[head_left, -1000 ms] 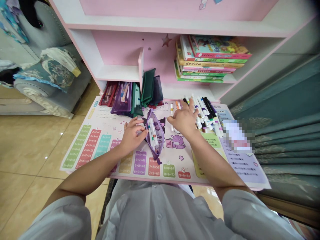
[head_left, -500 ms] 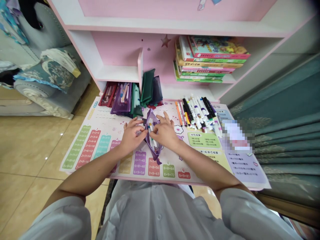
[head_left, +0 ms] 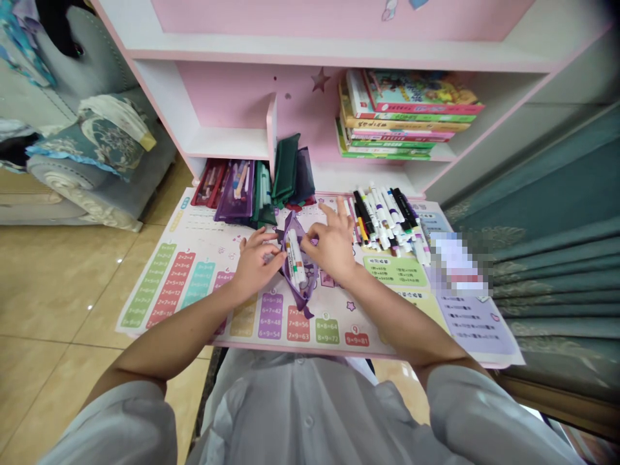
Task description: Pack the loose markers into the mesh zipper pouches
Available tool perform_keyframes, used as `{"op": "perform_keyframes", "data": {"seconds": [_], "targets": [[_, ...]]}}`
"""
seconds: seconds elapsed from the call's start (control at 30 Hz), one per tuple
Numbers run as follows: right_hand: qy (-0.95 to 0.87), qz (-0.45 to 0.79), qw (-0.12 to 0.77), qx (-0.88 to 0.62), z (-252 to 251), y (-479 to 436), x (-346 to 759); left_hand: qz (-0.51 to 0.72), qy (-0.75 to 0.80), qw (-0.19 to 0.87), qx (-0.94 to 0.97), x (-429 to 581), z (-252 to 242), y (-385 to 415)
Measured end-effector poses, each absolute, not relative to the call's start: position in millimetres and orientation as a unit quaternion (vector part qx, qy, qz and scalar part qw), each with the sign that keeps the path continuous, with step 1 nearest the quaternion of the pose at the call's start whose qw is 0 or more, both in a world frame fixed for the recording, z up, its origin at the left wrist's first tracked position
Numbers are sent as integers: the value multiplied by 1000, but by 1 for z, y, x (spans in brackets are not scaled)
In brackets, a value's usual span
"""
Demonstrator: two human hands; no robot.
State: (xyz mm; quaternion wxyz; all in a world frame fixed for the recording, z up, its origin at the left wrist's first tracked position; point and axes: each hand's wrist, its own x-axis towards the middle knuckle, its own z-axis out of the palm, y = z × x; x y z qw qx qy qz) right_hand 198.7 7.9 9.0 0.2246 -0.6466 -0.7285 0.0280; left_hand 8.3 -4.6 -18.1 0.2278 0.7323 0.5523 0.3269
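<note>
Our left hand (head_left: 256, 261) curls its fingers around the left edge of a purple mesh pencil pouch (head_left: 304, 290), holding it. Our right hand (head_left: 329, 248) sits against the pouch's right side, with the thumb and forefinger narrowed at its edge and the other fingers spread upward. We cannot tell whether this hand is gripping the pouch or only touching it.

The pouch lies open, tilted slightly, near the middle of a multiplication-table mat (head_left: 194, 284) on the pink-and-white desk surface (head_left: 300, 347). Two white markers (head_left: 295, 258) with coloured bands lie inside it. Just beyond our right hand, a loose heap of markers (head_left: 382, 223) covers the far right of the mat, with a few orange and yellow pens (head_left: 358, 223) at its left end.

Farther back, against the shelf unit, stand a red pouch (head_left: 209, 182), a purple pouch of pens (head_left: 235, 200) and folded dark green pouches (head_left: 285, 169). Stacked books (head_left: 407, 113) fill the shelf above them. A teal curtain (head_left: 547, 284) hangs to the right, and a sofa (head_left: 82, 174) sits on the tiled floor (head_left: 62, 290) to the left.
</note>
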Motion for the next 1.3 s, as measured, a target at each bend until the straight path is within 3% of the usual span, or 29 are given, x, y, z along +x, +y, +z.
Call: {"op": "perform_keyframes", "data": {"seconds": [0.1,0.47,1.3], "targets": [[-701,-27,212,-681,9,23,217,326,552,229,732,8,-18,-5],[-608,-10,28,-794,-22,68,270,321,555,234,731,8,-16,-6],[-615,-55,-15,-786,-36,75,269,323,557,241,726,8,-19,-5]]}}
